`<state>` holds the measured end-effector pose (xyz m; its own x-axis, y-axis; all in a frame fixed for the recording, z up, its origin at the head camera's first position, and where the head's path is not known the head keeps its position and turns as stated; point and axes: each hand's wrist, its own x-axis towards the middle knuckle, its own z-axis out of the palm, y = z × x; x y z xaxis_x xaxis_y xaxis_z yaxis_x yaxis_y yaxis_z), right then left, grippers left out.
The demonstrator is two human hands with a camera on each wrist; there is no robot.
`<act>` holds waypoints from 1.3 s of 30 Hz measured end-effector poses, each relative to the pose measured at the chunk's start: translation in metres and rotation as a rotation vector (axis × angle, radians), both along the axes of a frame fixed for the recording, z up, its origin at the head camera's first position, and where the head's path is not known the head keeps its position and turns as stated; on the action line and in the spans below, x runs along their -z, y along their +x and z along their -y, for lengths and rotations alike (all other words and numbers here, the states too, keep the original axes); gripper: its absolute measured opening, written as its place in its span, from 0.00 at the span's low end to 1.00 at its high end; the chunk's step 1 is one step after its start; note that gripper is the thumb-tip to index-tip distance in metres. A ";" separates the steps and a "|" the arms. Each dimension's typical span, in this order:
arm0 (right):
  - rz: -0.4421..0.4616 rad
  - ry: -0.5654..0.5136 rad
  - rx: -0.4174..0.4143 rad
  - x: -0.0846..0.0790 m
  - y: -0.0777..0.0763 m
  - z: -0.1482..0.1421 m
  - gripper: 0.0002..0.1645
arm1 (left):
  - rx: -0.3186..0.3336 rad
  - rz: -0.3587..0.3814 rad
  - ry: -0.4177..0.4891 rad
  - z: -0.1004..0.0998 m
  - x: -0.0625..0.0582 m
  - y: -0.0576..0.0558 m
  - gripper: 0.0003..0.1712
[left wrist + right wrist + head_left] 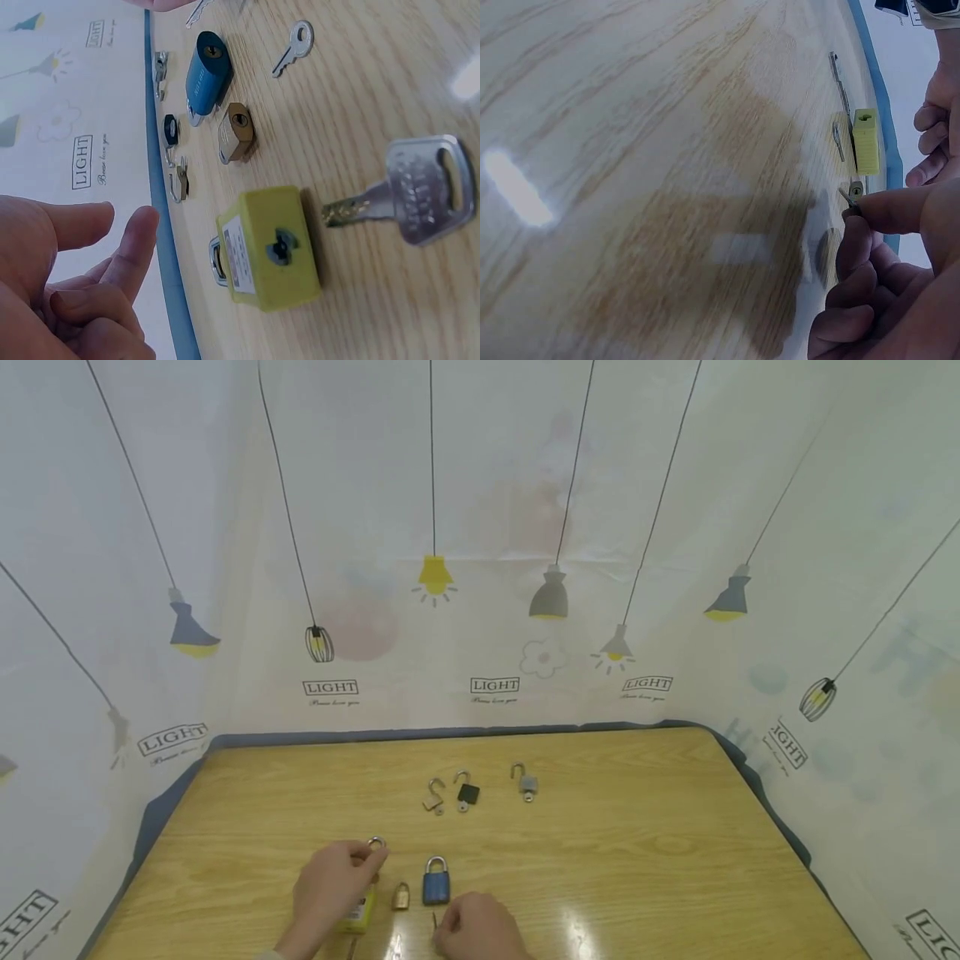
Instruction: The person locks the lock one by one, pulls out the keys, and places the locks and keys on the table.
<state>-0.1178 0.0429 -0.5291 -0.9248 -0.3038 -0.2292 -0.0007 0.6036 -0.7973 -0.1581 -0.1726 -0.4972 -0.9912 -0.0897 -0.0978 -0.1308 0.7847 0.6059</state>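
Observation:
A yellow padlock (281, 251) stands with its keyhole end toward me and its shackle (377, 841) pointing away. My left hand (335, 885) hovers over it, fingers loosely bent; the left wrist view shows a gap between thumb and fingertip, with nothing held. My right hand (480, 927) pinches a small key (846, 196) between thumb and forefinger, low over the table. Just beyond that hand lies a blue padlock (436, 887), and left of it a small brass padlock (401, 897). Both have their shackles in place.
A large silver key (427, 191) lies in front of the yellow padlock, and a smaller key (298, 41) in front of the brass one. Farther back lie three unlocked padlocks: a brass-coloured one (432, 801), a black one (468, 794) and a silver one (528, 785).

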 end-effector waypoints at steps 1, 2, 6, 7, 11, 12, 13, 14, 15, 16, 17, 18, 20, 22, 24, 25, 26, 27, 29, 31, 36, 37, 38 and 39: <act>-0.004 0.011 0.001 0.000 0.000 0.000 0.09 | -0.002 -0.001 0.000 0.001 -0.001 0.000 0.23; -0.005 0.019 0.002 0.001 -0.001 0.001 0.10 | -0.004 -0.003 0.001 0.001 -0.001 0.001 0.23; -0.008 0.036 0.018 0.004 -0.001 0.002 0.10 | -0.013 0.004 0.003 0.002 -0.003 0.001 0.22; -0.008 0.041 0.022 0.005 -0.001 0.002 0.11 | -0.014 0.006 0.004 0.003 -0.003 0.001 0.23; -0.017 0.061 0.025 0.008 -0.002 0.004 0.11 | -0.025 0.020 0.009 0.003 -0.004 0.001 0.25; -0.022 0.068 0.021 0.009 -0.002 0.004 0.11 | -0.027 0.022 0.009 0.003 -0.004 0.001 0.26; -0.031 0.073 0.018 0.009 -0.002 0.004 0.11 | -0.028 0.024 0.008 0.003 -0.004 0.000 0.26; -0.033 0.077 0.015 0.009 -0.002 0.004 0.11 | -0.029 0.025 0.008 0.003 -0.004 0.000 0.26; -0.032 0.080 0.013 0.010 -0.002 0.004 0.11 | -0.029 0.025 0.007 0.004 -0.004 0.000 0.26; -0.028 0.083 0.011 0.009 -0.002 0.004 0.11 | -0.029 0.024 0.007 0.004 -0.004 0.000 0.26; -0.028 0.087 0.010 0.009 -0.002 0.004 0.11 | -0.029 0.023 0.006 0.004 -0.004 0.000 0.26; -0.032 0.092 0.007 0.009 -0.002 0.004 0.11 | -0.029 0.022 0.005 0.004 -0.004 0.000 0.26; -0.029 0.103 0.001 0.008 -0.002 0.004 0.12 | -0.028 0.022 0.003 0.005 -0.003 0.000 0.26; -0.036 0.116 -0.006 0.007 -0.003 0.004 0.11 | -0.027 0.024 0.004 0.005 -0.003 0.001 0.27; -0.041 0.131 -0.013 0.007 -0.003 0.005 0.11 | -0.026 0.027 0.007 0.005 -0.003 0.001 0.28; -0.040 0.138 -0.016 0.007 -0.003 0.005 0.10 | -0.027 0.029 0.008 0.005 -0.003 0.001 0.28; -0.036 0.145 -0.016 0.007 -0.004 0.005 0.10 | -0.027 0.031 0.011 0.005 -0.003 0.002 0.28; -0.032 0.150 -0.017 0.007 -0.004 0.005 0.10 | -0.028 0.034 0.014 0.005 -0.003 0.002 0.28; -0.022 0.159 -0.021 0.007 -0.005 0.006 0.10 | -0.031 0.042 0.017 0.004 -0.004 0.003 0.29; -0.022 0.167 -0.027 0.006 -0.005 0.006 0.10 | -0.036 0.048 0.021 0.004 -0.004 0.003 0.29; -0.036 0.183 -0.045 0.004 -0.006 0.007 0.18 | -0.043 0.054 0.028 0.003 -0.004 0.004 0.29; -0.037 0.189 -0.051 0.003 -0.006 0.007 0.20 | -0.044 0.054 0.027 0.003 -0.004 0.004 0.29; -0.035 0.193 -0.058 0.002 -0.006 0.007 0.22 | -0.043 0.053 0.028 0.003 -0.003 0.004 0.28; -0.035 0.202 -0.065 0.001 -0.007 0.007 0.23 | -0.042 0.052 0.028 0.003 -0.003 0.004 0.28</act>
